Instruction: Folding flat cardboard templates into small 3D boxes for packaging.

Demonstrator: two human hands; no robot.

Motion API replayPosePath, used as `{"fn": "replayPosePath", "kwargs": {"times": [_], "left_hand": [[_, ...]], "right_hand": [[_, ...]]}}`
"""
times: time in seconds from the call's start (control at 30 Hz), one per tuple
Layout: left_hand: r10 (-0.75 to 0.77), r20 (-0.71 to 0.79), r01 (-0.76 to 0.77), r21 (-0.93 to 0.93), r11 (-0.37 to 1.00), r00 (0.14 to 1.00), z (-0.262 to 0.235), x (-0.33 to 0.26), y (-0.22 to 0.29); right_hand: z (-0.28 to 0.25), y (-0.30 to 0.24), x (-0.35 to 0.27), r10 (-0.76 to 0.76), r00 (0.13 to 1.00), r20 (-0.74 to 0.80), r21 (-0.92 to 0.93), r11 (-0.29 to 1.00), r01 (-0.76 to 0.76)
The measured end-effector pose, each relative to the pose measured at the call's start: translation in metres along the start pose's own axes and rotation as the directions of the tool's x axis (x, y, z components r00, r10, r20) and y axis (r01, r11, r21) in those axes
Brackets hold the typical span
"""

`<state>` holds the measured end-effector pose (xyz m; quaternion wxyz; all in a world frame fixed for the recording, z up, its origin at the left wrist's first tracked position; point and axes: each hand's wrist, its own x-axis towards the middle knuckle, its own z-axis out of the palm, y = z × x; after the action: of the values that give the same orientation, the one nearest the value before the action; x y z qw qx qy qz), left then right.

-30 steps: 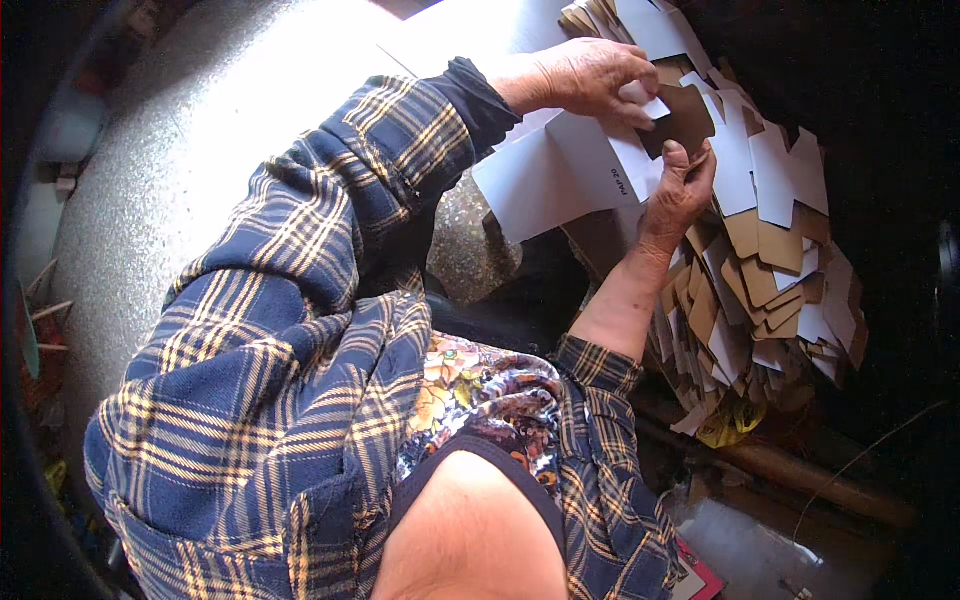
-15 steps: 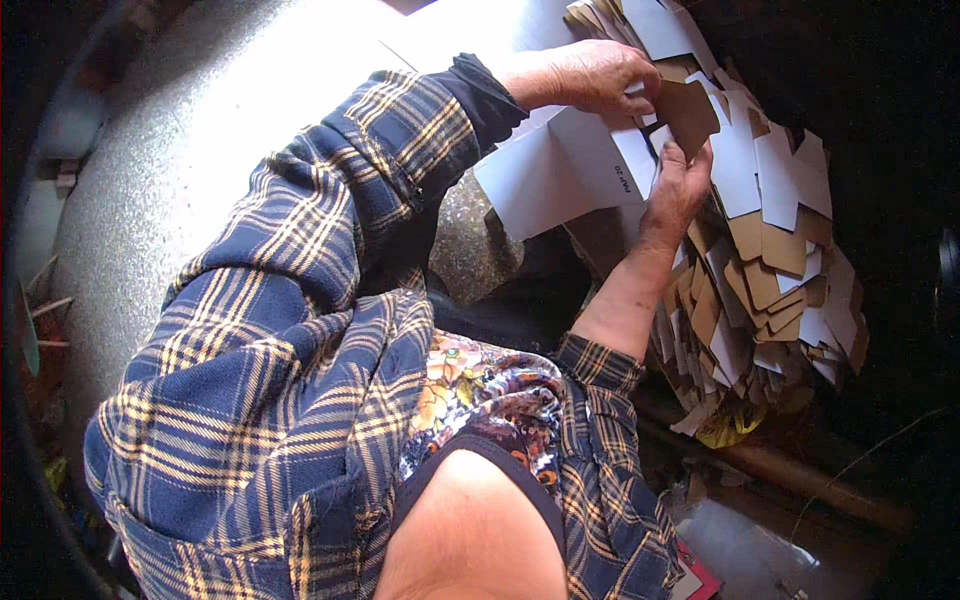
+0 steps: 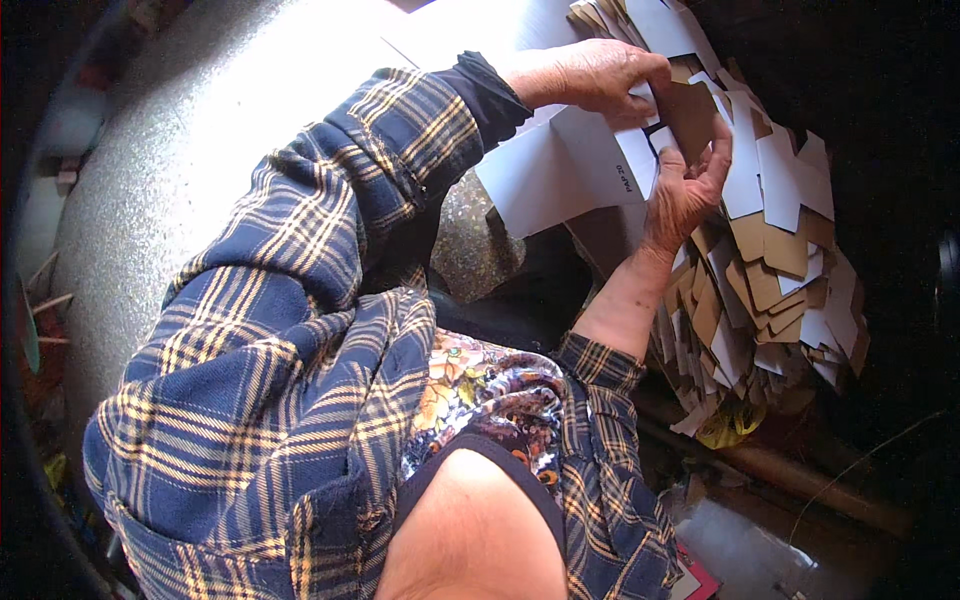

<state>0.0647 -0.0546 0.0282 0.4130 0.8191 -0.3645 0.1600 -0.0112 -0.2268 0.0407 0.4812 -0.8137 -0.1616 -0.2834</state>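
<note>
Speckled grey tabletop (image 3: pixel 180 180) is carrying a big heap of flat cardboard cutouts (image 3: pixel 770 270). Above the heap, left hand (image 3: pixel 590 75) and right hand (image 3: pixel 685 185) are both pinching one brown cutout (image 3: pixel 690 115); most pieces in the heap are seemingly waiting untouched.

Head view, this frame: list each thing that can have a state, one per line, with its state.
Left hand: fingers curled, gripping the top edge of the brown cardboard piece.
Right hand: thumb and fingers pinching the brown cardboard piece from below.
Brown cardboard piece: held between both hands, partly lifted.
White sheet: flat, under the hands, one corner overhanging.
Cardboard pile: loose, overlapping, brown and white faces mixed.
</note>
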Motion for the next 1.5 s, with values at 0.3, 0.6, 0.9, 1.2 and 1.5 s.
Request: {"fn": "replayPosePath", "kwargs": {"times": [0.3, 0.6, 0.9, 1.2, 1.5], "left_hand": [[-0.098, -0.016, 0.099, 0.023, 0.995, 0.995, -0.001, -0.003, 0.003], [-0.077, -0.038, 0.078, 0.038, 0.996, 0.996, 0.001, 0.0, -0.001], [-0.125, 0.137, 0.133, -0.053, 0.99, 0.983, -0.009, 0.002, 0.006], [-0.13, 0.202, 0.121, 0.058, 0.991, 0.971, 0.001, 0.009, -0.016], [0.008, 0.127, -0.025, 0.129, 0.991, 0.992, -0.021, 0.01, 0.008]], "right_hand": [[0.0, 0.007, -0.002, 0.081, 0.997, 0.004, 0.151, 0.985, -0.081], [-0.001, 0.009, 0.0, 0.006, 1.0, 0.0, 0.058, 0.998, -0.006], [-0.004, 0.004, 0.0, 0.018, 1.0, 0.006, -0.035, 0.999, -0.018], [-0.004, -0.01, 0.004, -0.116, 0.99, 0.076, -0.361, 0.923, 0.136], [-0.002, -0.025, 0.01, -0.084, 0.978, 0.192, -0.475, 0.864, 0.167]]}}
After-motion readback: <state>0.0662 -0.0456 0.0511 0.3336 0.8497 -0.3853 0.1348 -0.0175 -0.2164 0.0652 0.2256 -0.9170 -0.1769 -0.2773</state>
